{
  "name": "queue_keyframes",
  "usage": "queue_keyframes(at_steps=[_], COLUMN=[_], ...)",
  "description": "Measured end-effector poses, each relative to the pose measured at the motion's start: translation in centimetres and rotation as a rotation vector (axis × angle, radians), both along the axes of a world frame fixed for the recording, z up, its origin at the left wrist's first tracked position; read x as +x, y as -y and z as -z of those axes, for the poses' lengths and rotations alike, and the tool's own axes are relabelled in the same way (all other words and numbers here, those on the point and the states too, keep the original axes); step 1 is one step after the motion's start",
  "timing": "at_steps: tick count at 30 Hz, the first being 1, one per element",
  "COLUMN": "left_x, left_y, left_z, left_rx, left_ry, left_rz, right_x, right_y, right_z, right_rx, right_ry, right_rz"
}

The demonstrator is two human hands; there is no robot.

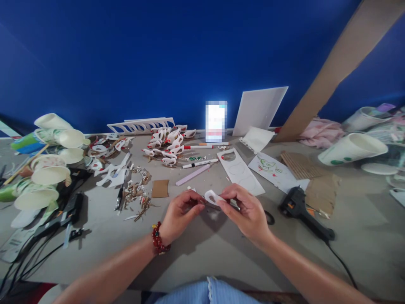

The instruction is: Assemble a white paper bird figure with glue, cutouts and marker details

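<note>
Right hand (pixel 247 210) pinches a white looped piece (pixel 215 196) above the grey table (pixel 202 261), one end hidden under fingers, left hand (pixel 181 212) just beside it, its hold impossible to tell, bright screen (pixel 216 122) pixelated

Dim light; a pixelated screen (pixel 216 120) glares at upper centre, soft-edged shadows darken the table (pixel 205 255) at lower centre, and the side edges look stretched.

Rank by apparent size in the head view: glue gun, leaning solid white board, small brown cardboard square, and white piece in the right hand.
1. White board
2. Glue gun
3. Cardboard square, white piece: unsure; the piece is nearer, partly covered.
</note>
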State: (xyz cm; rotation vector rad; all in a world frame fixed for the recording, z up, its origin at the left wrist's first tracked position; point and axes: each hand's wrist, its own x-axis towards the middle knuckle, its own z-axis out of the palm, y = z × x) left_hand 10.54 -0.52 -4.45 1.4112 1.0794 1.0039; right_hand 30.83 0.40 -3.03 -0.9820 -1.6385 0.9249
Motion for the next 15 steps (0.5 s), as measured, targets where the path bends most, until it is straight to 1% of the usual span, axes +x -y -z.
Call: queue_keyframes(at_steps=[6,15], left_x=[0.1,-0.01], left_y=[0.22,0.34], left_z=[0.54,0.52], left_rx=[0.006,0.039], left_ry=[-0.008,-0.04], left_rz=[-0.022,-0.053], right_x=[-0.14,-0.28], right_y=[0.24,0.32], right_z=[-0.26,-0.37], right_rx=[0.027,0.038], right_ry=[0.046,0.064], right_rz=[-0.004,0.0])
